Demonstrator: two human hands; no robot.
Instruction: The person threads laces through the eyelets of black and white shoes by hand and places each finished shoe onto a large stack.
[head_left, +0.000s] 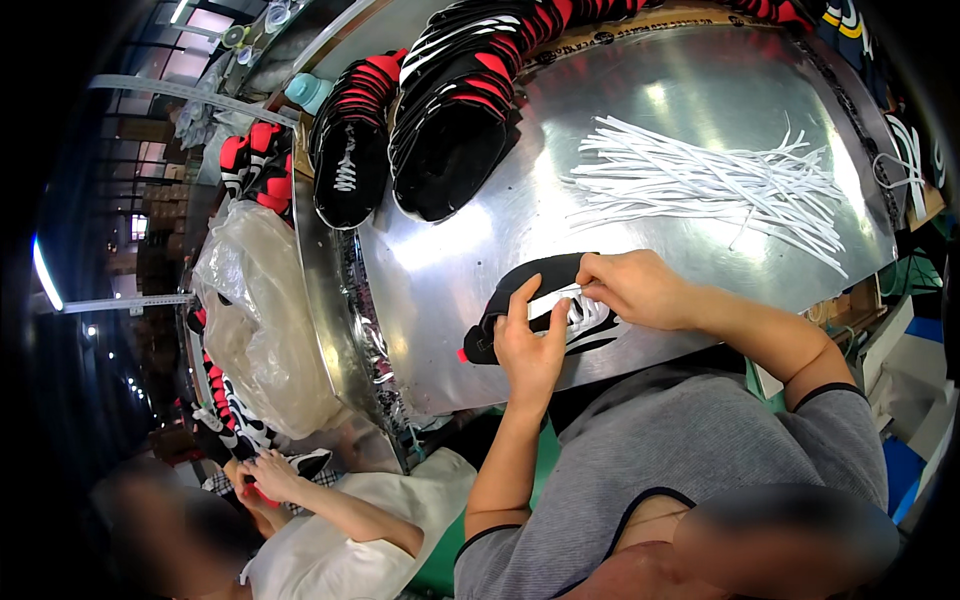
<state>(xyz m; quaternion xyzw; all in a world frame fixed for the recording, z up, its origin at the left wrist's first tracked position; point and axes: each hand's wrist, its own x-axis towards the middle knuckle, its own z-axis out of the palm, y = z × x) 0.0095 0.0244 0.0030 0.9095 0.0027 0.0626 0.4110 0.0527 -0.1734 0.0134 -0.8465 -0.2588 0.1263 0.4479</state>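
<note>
Shoe upper (540,310), black with white stripes and a red tip at its left end, lies flat on the near edge of the metal table (480,240), directly in front of the person. Left hand (530,345) presses on it from the near side, fingers spread wide and resting on the black material. Right hand (635,288) sits at the upper's lacing area, fingertips pinched narrow on a white lace (553,297). Loose bundle of white laces (710,180) lies well apart on the table's far right. Stacked black-and-red uppers (450,100) occupy the far left of the table. Clear plastic bag (255,310) hangs just beside the table's left edge. Below it, another person's hands (262,478) handle a similar striped upper.
</note>
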